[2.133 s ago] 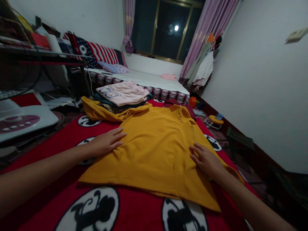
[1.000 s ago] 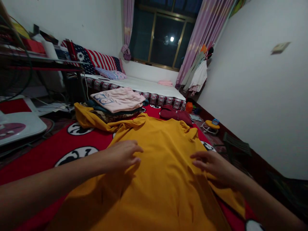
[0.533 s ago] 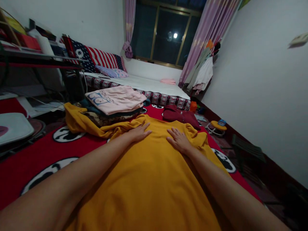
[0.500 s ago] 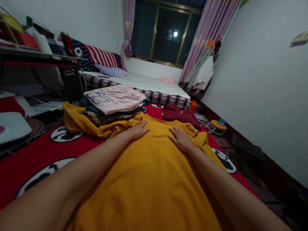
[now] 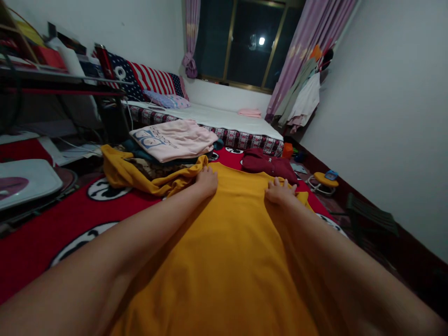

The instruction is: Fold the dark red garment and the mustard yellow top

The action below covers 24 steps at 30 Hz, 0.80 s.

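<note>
A mustard-yellow long-sleeved top (image 5: 233, 242) lies spread out in front of me, its neckline at the far end. My left hand (image 5: 207, 181) is at its left shoulder, fingers bent and closed on the cloth; the fingertips are partly hidden. Over at the right shoulder, my right hand (image 5: 281, 191) rests on the fabric with its fingers apart and slightly bent. The left sleeve stretches out to the left, bunched in front of a clothes pile. Part of the right sleeve shows beyond my right wrist, the rest hidden by my arm.
A stack of folded clothes topped by a pink shirt (image 5: 175, 140) sits at the far left. A folded maroon garment (image 5: 268, 165) lies past the neckline. Underneath is a red patterned blanket (image 5: 80, 210). A yellow stool (image 5: 325, 179) stands right, a cluttered desk (image 5: 70, 77) left, a bed (image 5: 217, 114) behind.
My right hand has slid outward to the right shoulder of the top. My left hand has gone from lying flat to bent fingers at the left shoulder. The view has shifted slightly.
</note>
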Tool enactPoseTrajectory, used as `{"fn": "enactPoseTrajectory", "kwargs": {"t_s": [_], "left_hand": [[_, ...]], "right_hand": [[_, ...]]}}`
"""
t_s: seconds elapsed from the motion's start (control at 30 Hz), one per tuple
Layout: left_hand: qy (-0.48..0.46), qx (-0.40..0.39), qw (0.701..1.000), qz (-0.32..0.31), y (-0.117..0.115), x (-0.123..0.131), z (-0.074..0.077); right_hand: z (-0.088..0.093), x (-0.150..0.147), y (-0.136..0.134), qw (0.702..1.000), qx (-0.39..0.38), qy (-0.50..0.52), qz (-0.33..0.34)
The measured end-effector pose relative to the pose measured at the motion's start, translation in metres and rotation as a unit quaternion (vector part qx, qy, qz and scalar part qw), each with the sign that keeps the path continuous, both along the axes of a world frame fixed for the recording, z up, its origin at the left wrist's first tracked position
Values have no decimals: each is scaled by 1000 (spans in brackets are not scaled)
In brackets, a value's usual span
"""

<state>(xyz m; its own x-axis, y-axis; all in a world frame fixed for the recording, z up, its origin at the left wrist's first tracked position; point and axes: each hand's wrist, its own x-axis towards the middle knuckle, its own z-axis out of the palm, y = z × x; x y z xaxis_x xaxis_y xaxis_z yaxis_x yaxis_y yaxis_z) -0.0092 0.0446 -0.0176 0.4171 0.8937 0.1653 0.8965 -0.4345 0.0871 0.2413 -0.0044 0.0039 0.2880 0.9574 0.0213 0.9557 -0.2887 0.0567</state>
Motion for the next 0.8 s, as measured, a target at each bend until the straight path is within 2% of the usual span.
{"fn": "enactPoseTrajectory", "kwargs": {"t_s": [0.1, 0.2, 0.23, 0.3, 0.4, 0.5, 0.57, 0.6, 0.63, 0.7, 0.73, 0.8], "left_hand": [[5, -21, 999, -31, -21, 5, -1], [-10, -56, 996, -65, -33, 3, -9], [-14, -64, 995, -69, -35, 1, -11], [-13, -78, 994, -71, -39, -3, -12], [-4, -99, 992, -80, -48, -12, -9], [-7, -112, 985, -132, -65, -34, 2], [-35, -119, 980, -154, -77, -58, 14], [-55, -114, 983, -136, -82, -73, 21], [-77, -96, 988, -90, -85, -89, 29], [-91, -7, 994, 57, -86, -125, 44], [-76, 44, 987, 133, -84, -144, 50], [-23, 77, 970, 228, -77, -178, 58]], "right_hand": [[1, -43, -20, 998, 48, -3, 48], [-21, -75, -52, 980, 82, 45, 175], [-29, -81, -61, 975, 85, 63, 196], [-42, -84, -73, 971, 80, 89, 209], [-47, -79, -75, 967, 92, 113, 208], [-45, -73, -71, 957, 123, 146, 218], [-45, -71, -70, 949, 148, 165, 226], [-46, -71, -70, 944, 160, 171, 233], [-46, -71, -70, 939, 173, 174, 241], [-47, -72, -71, 931, 199, 178, 251], [-47, -73, -72, 927, 211, 179, 253], [-46, -76, -74, 918, 233, 184, 262]]}}
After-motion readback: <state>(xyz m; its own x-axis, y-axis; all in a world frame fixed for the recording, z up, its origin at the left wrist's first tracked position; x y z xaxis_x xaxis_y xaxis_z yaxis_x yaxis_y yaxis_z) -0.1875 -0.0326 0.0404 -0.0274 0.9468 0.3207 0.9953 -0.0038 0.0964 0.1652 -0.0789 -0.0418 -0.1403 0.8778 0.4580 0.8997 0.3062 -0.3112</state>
